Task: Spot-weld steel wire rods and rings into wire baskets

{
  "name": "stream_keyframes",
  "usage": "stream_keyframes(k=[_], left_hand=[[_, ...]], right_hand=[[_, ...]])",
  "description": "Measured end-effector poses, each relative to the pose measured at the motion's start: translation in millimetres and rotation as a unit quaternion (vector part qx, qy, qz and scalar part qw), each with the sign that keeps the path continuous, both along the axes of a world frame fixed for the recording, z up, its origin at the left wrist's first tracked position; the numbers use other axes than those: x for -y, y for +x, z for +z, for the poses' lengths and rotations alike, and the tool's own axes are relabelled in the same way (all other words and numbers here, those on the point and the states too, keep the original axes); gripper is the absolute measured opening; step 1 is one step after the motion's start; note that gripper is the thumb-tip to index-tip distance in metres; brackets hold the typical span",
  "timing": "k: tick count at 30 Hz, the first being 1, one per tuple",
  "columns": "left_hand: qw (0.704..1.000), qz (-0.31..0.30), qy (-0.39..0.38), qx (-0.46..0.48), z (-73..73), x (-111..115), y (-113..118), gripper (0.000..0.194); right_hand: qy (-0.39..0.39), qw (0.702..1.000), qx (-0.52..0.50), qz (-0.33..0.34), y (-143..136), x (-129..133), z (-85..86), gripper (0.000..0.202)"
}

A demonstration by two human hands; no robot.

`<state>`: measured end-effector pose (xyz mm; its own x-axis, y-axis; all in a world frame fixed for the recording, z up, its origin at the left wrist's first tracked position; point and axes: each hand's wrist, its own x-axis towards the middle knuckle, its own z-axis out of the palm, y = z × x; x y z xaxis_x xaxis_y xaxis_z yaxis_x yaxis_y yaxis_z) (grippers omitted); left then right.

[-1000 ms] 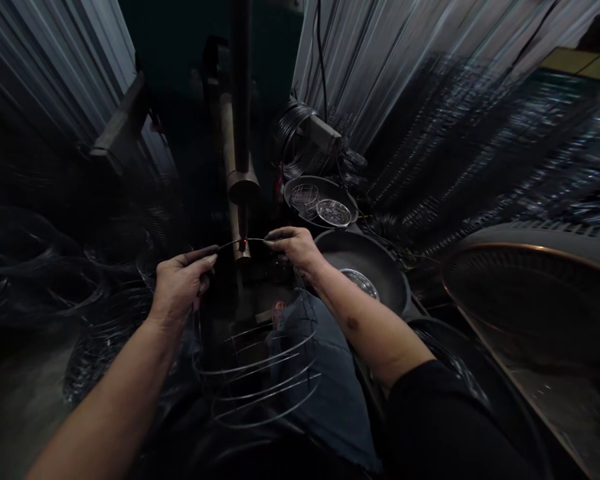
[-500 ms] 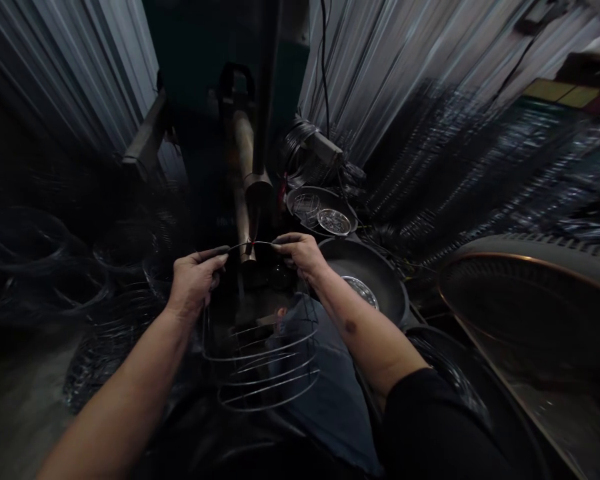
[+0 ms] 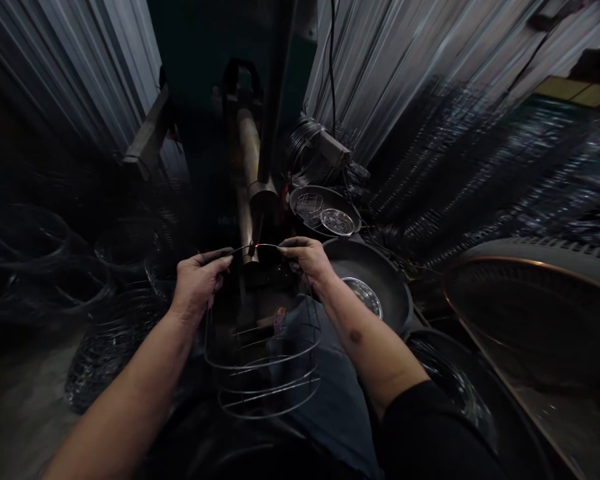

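1. Fingers (image 3: 221, 253) of the left hand (image 3: 194, 283) pinch a thin wire (image 3: 269, 245) near the frame's centre.
2. Fingers of the right hand (image 3: 311, 259) grip the same wire farther right, thumb side inward.
3. Between them, a red spot (image 3: 256, 246) glows on the wire, at the end of the lower bar (image 3: 246, 230).
4. Below the hands, at lower centre, hangs a wire cage (image 3: 260, 367); whether it joins the pinched wire is too dark to tell.
5. Right of centre, a pan (image 3: 393, 270) holds a shiny disc (image 3: 364, 297).
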<state>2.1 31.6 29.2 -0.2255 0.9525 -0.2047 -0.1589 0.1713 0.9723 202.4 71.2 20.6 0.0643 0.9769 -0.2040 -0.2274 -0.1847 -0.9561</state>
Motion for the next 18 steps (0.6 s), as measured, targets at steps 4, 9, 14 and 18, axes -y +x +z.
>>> stream_keyframes(k=[4,9,14,18], left_hand=[[0.998,0.026,0.015,0.060,-16.2,0.1,-8.9,0.043],[0.975,0.115,-0.109,0.157,-66.0,54.0,-29.0,0.020],[0.941,0.074,-0.273,0.185,-104.5,128.8,-33.2,0.024],[0.908,0.022,-0.298,0.294,-109.2,138.0,-31.5,0.042]], right_hand=[[0.009,1.000,-0.028,0.005,-1.3,1.8,-1.1,0.027],[0.044,0.997,-0.068,-0.015,1.4,26.2,-6.9,0.025],[0.071,0.990,-0.118,-0.041,12.2,56.7,-16.5,0.022],[0.081,0.982,-0.163,-0.044,11.1,72.8,-22.8,0.020]])
